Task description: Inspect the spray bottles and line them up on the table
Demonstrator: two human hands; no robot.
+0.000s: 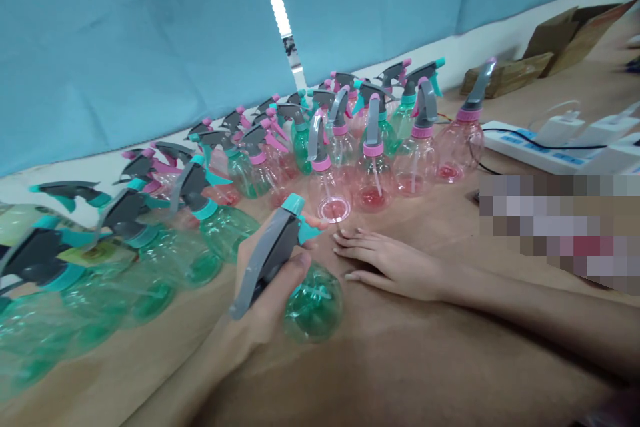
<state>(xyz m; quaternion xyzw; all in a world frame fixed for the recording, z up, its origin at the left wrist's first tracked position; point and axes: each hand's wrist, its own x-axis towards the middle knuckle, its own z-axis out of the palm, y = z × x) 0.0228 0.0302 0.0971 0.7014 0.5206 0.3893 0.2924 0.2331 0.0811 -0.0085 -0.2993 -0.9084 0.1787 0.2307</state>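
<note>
My left hand [273, 293] is wrapped round the neck of a green spray bottle [317, 303] with a grey and teal trigger head. That bottle is tilted, its round clear green body showing to the right of my fingers. Flat on the brown tabletop [400, 360] lies my right hand [385, 260], fingers stretched out to the left and holding nothing. Just beyond my hands stand pink spray bottles, the closest being one with a pink collar [330, 190] and another beside it [374, 187]. The left bottle's collar is hidden by my hand.
Several green spray bottles [175, 253] line the left side, with more pink and green ones behind. At the right are a white power strip [535, 150] with plugs and cables, and an open cardboard box [570, 47]. A blue sheet [150, 33] covers the back wall.
</note>
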